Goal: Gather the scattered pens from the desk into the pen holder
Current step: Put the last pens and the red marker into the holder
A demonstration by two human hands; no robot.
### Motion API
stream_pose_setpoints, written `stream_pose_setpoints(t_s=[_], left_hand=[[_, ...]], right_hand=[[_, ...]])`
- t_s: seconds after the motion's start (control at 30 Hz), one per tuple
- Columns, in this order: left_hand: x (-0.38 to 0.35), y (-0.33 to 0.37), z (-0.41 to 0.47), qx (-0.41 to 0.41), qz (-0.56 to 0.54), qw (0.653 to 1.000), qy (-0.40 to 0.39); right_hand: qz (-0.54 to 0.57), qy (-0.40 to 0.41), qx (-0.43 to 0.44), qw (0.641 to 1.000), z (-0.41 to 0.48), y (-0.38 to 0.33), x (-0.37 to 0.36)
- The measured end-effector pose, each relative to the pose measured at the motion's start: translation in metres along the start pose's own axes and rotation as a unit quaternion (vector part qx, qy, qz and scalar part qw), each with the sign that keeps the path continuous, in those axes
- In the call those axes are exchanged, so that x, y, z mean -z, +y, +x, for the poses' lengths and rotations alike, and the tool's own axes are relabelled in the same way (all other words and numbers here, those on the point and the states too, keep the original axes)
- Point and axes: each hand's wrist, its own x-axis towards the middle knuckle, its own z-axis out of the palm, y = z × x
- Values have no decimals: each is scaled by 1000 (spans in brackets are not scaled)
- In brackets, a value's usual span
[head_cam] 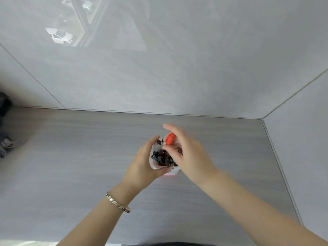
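A white pen holder (156,166) stands on the grey wood-grain desk (79,157), packed with several dark pens (159,158). My left hand (142,167) wraps around the holder's left side and front, thumb along the near rim. My right hand (188,153) is over the holder from the right, pinching an orange-red marker (170,138) between thumb and fingers. The marker stands nearly upright with its lower end down among the pens. No loose pens show on the desk.
A glossy grey wall (159,59) rises behind the desk and a side wall (301,139) closes it on the right. A dark blurred object (4,125) sits at the far left edge. A silver bracelet (118,203) is on my left wrist.
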Motion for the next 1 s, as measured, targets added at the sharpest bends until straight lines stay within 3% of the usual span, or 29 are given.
stream_pose_setpoints(t_s=[0.07, 0.23, 0.4, 0.57, 0.63, 0.73, 0.8, 0.9, 1.0], left_hand=[[0, -3, 1, 3, -10, 1000, -4], [-3, 0, 2, -7, -8, 1000, 2], [-11, 1, 3, 3, -37, 999, 4], [-16, 0, 5, 32, -37, 999, 10], [-18, 4, 4, 34, -35, 998, 27], [-20, 8, 4, 39, -27, 997, 59], [-16, 6, 5, 60, -36, 994, 83], [10, -4, 5, 92, -69, 988, 103], [58, -16, 12, 96, -99, 984, 110]], right_hand=[[-63, 14, 36, 997, -2, 9, -13], [-159, 153, 99, 970, -4, 28, -15], [-200, 100, 60, 973, 0, 31, -19], [-327, -2, 37, 944, -26, 36, -22], [-297, -34, 43, 953, -27, 37, -15], [-107, -45, 8, 993, -10, 33, 3], [-12, -30, -29, 999, 3, 33, 13], [-17, -13, -89, 996, 23, 35, 17], [-68, -116, -160, 978, 39, 33, 3]])
